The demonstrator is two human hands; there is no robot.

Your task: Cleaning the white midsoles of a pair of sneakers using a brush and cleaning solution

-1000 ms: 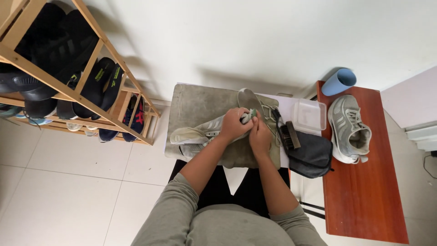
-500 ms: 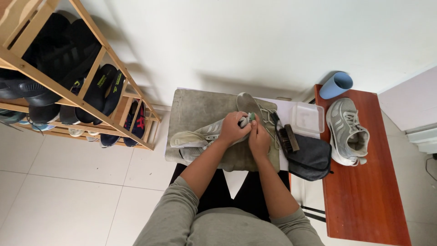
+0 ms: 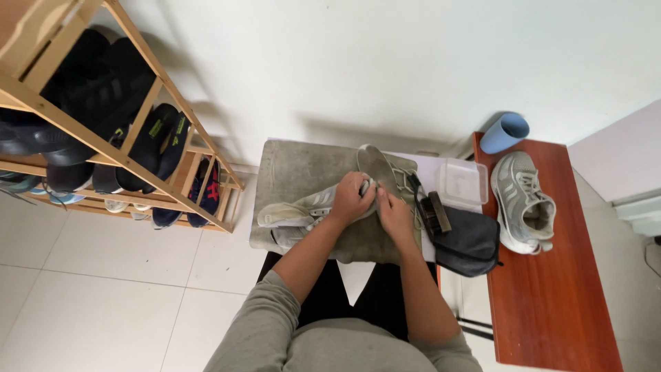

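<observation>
A pale grey sneaker lies on its side on a grey towel spread over a small white table. My left hand grips the sneaker's upper near the tongue. My right hand rests against the same shoe just to the right, fingers curled on it. A grey insole lies on the towel right behind my hands, with loose laces beside it.
A dark-bristled shoe brush, a dark pouch and a clear plastic box sit to the right. The matching sneaker and a blue cup are on a red-brown bench. A wooden shoe rack stands left.
Both hands shifted slightly on the sneaker; the right hand slid a little down and right, the left hand now covers more of the tongue. The view drifted slightly.
</observation>
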